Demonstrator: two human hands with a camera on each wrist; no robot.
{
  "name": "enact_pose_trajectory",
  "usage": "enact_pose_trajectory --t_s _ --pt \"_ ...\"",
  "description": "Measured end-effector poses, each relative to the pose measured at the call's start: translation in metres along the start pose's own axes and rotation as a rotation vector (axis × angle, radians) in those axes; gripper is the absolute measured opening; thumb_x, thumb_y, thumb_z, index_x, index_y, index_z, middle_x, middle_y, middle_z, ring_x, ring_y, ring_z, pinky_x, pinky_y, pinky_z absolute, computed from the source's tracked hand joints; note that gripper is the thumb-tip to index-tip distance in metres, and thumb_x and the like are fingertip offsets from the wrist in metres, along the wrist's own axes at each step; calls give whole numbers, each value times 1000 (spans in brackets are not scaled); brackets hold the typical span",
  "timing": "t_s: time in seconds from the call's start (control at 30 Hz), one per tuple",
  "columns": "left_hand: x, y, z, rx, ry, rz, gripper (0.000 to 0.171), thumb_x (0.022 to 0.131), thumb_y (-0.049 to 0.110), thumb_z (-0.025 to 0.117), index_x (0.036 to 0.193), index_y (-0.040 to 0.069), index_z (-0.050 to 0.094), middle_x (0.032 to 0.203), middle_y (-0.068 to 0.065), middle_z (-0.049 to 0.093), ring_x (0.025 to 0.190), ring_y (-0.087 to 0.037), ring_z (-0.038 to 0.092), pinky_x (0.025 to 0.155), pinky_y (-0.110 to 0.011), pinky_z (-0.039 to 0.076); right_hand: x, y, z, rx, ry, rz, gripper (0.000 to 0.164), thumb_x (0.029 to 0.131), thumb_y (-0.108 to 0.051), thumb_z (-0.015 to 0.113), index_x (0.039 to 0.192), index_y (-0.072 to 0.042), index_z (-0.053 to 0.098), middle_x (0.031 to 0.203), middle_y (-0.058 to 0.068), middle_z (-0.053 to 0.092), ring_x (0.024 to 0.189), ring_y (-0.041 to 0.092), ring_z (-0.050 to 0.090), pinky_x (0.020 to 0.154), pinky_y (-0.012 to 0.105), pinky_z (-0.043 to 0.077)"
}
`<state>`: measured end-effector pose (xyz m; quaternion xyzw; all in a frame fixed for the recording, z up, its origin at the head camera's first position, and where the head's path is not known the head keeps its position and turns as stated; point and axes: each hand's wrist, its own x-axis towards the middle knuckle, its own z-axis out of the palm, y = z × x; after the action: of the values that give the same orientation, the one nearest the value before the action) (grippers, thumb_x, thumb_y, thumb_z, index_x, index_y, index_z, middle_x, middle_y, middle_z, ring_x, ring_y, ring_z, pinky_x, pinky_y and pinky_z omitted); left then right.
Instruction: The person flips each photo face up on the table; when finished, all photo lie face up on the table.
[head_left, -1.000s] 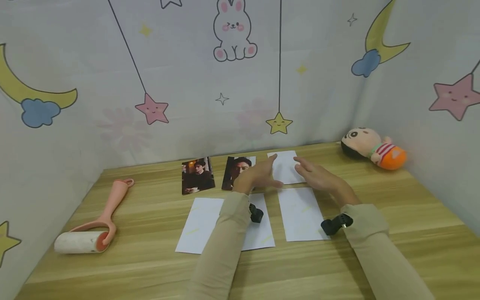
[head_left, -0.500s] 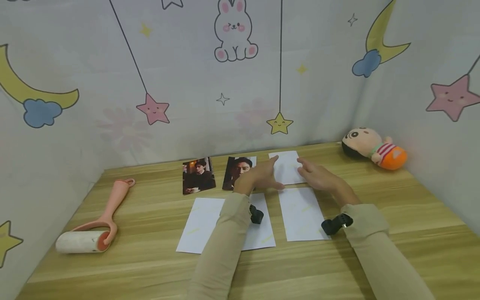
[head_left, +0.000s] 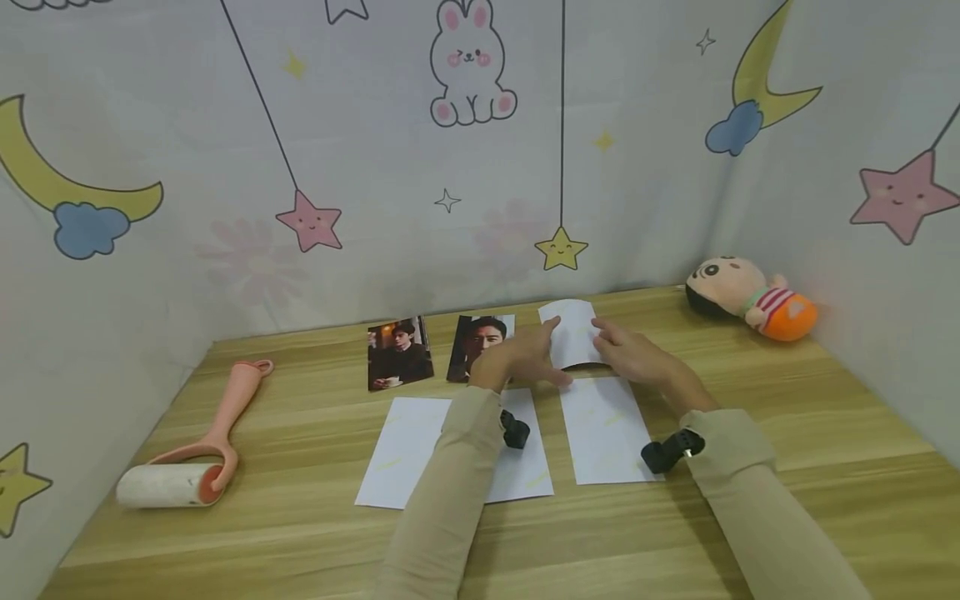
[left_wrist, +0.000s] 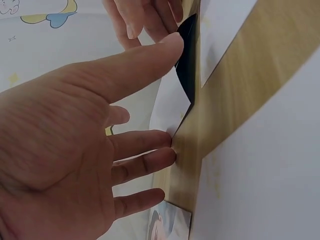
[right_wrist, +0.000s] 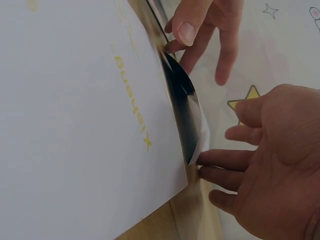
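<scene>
The left hand (head_left: pixel 525 354) and right hand (head_left: pixel 636 357), fingers nearly straight, touch opposite edges of a card (head_left: pixel 575 335) without gripping; it bows upward. It rests on the tabletop (head_left: pixel 292 533), just beyond a white sheet (head_left: pixel 607 433).

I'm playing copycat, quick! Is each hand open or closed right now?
Left hand: open, touching the bent card.
Right hand: open, touching its other edge.
</scene>
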<state>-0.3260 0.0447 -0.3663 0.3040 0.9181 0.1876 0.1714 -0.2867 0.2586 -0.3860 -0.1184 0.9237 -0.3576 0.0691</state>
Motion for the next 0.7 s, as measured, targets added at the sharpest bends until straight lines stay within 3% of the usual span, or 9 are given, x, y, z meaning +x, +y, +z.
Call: enact_pose_trajectory --t_s 0.2,0.37,0.7 --pt "1 0 2 -48 41 -18 92 94 45 67 161 12 14 151 -15 46 139 -25 44 112 -38 36 0 -3 0 69 9 28 55 108 -23 35 155 3 24 150 35 36 139 47 35 112 60 28" --pt "2 4 3 18 55 -67 90 94 51 66 161 17 17 155 -10 43 138 -25 45 110 -40 39 0 -6 0 126 -4 85 56 109 -27 34 158 -2 20 156 30 29 145 45 26 115 60 22" --pt "3 7 4 46 58 -100 91 92 49 69 161 19 18 153 -11 45 137 -27 47 109 -43 40 -3 -2 -5 50 -7 97 58 108 -24 34 158 1 15 157 31 25 145 47 25 115 61 21"
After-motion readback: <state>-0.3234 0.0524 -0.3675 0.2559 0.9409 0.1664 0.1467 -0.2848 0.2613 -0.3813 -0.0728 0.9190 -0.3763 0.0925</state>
